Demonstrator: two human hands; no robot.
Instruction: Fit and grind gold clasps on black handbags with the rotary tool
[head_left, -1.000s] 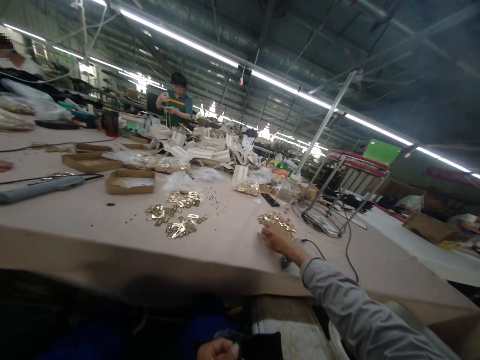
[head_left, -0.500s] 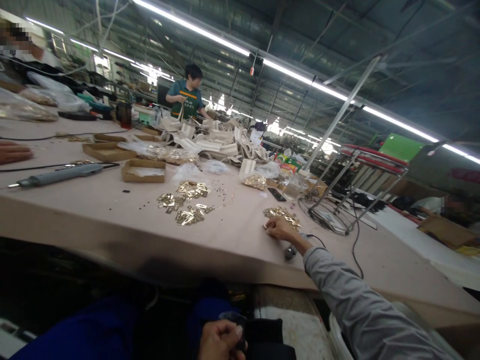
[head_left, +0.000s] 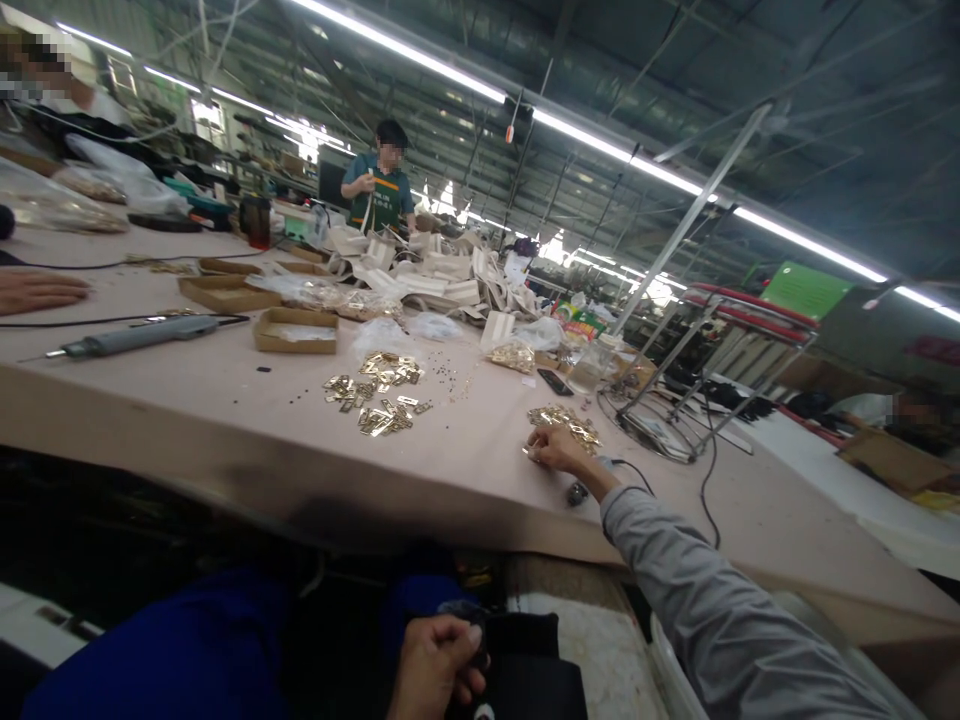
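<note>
My right hand reaches over the table in a grey sleeve, fingers pinched on a small gold metal plate at the tabletop. Just beyond it lies a pile of gold metal plates. A grey tool with a dark end lies beside my right wrist, partly hidden by it. Low over my lap, my left hand is closed, thumb against fingers, on a black piece whose kind I cannot make out. More black material lies right of that hand.
More gold plates lie mid-table near tiny dark bits. Behind them are a cardboard tray and heaped pale strips. A grey electric screwdriver and another person's hand are at left. A metal-legged rack stands right.
The view has shifted slightly. The gold plate shows a little more beyond my right fingertips, and my right hand stays by the pile. My left hand keeps its hold on the black piece.
</note>
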